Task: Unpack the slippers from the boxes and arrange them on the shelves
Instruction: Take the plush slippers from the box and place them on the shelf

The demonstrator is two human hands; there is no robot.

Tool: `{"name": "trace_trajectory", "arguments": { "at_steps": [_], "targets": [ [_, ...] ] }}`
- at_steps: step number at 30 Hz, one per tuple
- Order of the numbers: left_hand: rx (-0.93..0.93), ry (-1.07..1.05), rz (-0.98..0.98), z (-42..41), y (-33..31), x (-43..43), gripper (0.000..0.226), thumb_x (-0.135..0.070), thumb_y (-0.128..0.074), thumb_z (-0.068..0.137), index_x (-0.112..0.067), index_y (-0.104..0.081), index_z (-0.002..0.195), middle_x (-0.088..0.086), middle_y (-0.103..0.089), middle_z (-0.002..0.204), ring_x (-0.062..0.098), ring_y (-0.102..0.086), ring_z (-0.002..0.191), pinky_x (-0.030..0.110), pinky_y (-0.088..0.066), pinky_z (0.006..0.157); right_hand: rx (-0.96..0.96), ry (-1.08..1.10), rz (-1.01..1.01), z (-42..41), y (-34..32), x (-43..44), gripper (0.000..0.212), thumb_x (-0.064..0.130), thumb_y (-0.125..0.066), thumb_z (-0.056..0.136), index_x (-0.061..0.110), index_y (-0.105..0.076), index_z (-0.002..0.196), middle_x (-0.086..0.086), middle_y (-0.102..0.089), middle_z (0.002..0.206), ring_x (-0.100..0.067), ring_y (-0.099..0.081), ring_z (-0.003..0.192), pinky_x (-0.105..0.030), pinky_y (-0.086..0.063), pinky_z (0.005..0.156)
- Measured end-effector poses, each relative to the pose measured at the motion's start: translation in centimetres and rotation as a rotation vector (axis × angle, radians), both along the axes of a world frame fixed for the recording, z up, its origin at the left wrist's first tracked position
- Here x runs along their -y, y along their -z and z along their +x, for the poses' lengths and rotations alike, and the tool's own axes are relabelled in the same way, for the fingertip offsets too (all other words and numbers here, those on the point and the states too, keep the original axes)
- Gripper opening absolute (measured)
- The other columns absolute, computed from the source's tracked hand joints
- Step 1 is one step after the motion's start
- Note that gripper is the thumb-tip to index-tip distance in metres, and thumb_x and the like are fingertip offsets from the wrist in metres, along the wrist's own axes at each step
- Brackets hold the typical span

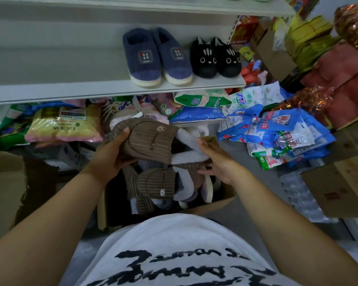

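Both hands hold a brown corduroy slipper (148, 139) with a bear badge and pale fleece lining above an open cardboard box (215, 204). My left hand (114, 150) grips its toe end; my right hand (216, 159) holds the fleece-lined heel end. A matching brown slipper (157, 184) lies in the box among other slippers. On the white shelf (91, 90) stand a blue pair (156, 56) and, to its right, a black cat-face pair (215, 57).
Under the shelf lie packed goods: a yellow rice bag (64, 125), green and blue packets (201, 106). Blue-and-white pouches (277, 131) spread over the floor on the right. Another open cardboard box (6, 190) stands at left, cartons (339, 186) at right.
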State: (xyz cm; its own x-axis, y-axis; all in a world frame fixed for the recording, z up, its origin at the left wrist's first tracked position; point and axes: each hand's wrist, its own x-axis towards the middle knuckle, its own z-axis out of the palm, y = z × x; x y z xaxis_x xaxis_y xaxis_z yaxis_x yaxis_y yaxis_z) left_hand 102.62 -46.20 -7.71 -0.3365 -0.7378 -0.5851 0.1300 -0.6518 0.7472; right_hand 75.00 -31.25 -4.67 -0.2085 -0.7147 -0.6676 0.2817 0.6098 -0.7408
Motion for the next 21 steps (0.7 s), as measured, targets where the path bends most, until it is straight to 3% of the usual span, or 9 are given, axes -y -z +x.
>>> {"name": "trace_trajectory", "arguments": {
  "at_steps": [5, 7, 9, 10, 13, 15, 18, 21],
  "targets": [
    [0.111, -0.011, 0.066, 0.2, 0.6, -0.7, 0.053, -0.034, -0.081, 0.084, -0.023, -0.061, 0.132, 0.006, -0.073, 0.123, 0.026, -0.071, 0.11, 0.051, -0.061, 0.08, 0.047, 0.169, -0.081, -0.4, 1.1, 0.4, 0.056, 0.048, -0.078, 0.079, 0.029, -0.06, 0.129, -0.003, -0.067, 0.131, -0.026, -0.063, 0.121, -0.052, -0.048, 0.108],
    [0.144, 0.022, 0.132, 0.3, 0.6, -1.1, 0.048, -0.032, -0.077, 0.088, -0.021, -0.063, 0.132, 0.005, -0.073, 0.122, 0.023, -0.071, 0.109, 0.042, -0.064, 0.073, 0.072, 0.285, -0.099, -0.7, 2.1, 0.6, 0.066, 0.046, -0.079, 0.08, 0.021, -0.057, 0.137, -0.005, -0.068, 0.131, -0.025, -0.064, 0.121, -0.047, -0.047, 0.109],
    [0.141, -0.036, 0.183, 0.7, 0.8, -1.5, 0.04, -0.03, -0.073, 0.092, -0.021, -0.064, 0.13, 0.002, -0.075, 0.118, 0.018, -0.072, 0.103, 0.035, -0.063, 0.066, 0.056, 0.289, -0.033, -0.4, 2.8, 0.5, 0.075, 0.049, -0.08, 0.08, 0.016, -0.052, 0.141, -0.008, -0.063, 0.136, -0.025, -0.061, 0.123, -0.045, -0.047, 0.11],
    [0.133, -0.071, 0.2, 1.0, 1.0, -1.8, 0.039, -0.029, -0.071, 0.093, -0.022, -0.063, 0.132, 0.001, -0.075, 0.119, 0.017, -0.072, 0.102, 0.033, -0.063, 0.065, 0.046, 0.247, 0.014, 0.0, 3.3, 0.4, 0.068, 0.048, -0.079, 0.083, 0.015, -0.054, 0.137, -0.009, -0.063, 0.134, -0.025, -0.061, 0.122, -0.045, -0.048, 0.109],
    [0.127, -0.149, 0.242, 2.3, 1.7, -3.0, 0.041, -0.03, -0.066, 0.097, -0.027, -0.06, 0.137, -0.002, -0.072, 0.126, 0.016, -0.069, 0.11, 0.034, -0.06, 0.073, 0.072, 0.072, 0.149, 3.2, 5.1, -0.3, 0.03, 0.038, -0.07, 0.094, 0.017, -0.062, 0.115, -0.012, -0.067, 0.12, -0.025, -0.065, 0.114, -0.042, -0.05, 0.106],
    [0.147, -0.185, 0.277, 3.2, 2.1, -3.8, 0.033, -0.028, -0.066, 0.097, -0.026, -0.063, 0.13, 0.0, -0.071, 0.127, 0.019, -0.067, 0.114, 0.036, -0.057, 0.08, 0.121, -0.003, 0.237, 6.2, 6.9, -0.7, 0.017, 0.033, -0.068, 0.096, 0.02, -0.063, 0.105, -0.013, -0.067, 0.114, -0.026, -0.066, 0.111, -0.04, -0.051, 0.104],
    [0.206, -0.205, 0.335, 4.5, 2.5, -4.6, 0.019, -0.026, -0.066, 0.098, -0.027, -0.066, 0.117, -0.002, -0.071, 0.123, 0.016, -0.065, 0.111, 0.033, -0.053, 0.081, 0.252, -0.03, 0.327, 10.7, 11.1, -1.2, 0.042, 0.037, -0.073, 0.091, 0.01, -0.063, 0.122, -0.016, -0.067, 0.125, -0.024, -0.066, 0.11, -0.033, -0.056, 0.092],
    [0.239, -0.245, 0.393, 6.6, 3.6, -5.2, 0.042, -0.028, -0.07, 0.094, -0.024, -0.06, 0.135, 0.0, -0.066, 0.134, 0.018, -0.061, 0.121, 0.032, -0.051, 0.093, 0.43, 0.037, 0.404, 14.7, 14.2, -0.6, 0.038, 0.035, -0.072, 0.092, 0.01, -0.063, 0.12, -0.019, -0.063, 0.132, -0.024, -0.064, 0.112, -0.033, -0.054, 0.094]
  ]
}}
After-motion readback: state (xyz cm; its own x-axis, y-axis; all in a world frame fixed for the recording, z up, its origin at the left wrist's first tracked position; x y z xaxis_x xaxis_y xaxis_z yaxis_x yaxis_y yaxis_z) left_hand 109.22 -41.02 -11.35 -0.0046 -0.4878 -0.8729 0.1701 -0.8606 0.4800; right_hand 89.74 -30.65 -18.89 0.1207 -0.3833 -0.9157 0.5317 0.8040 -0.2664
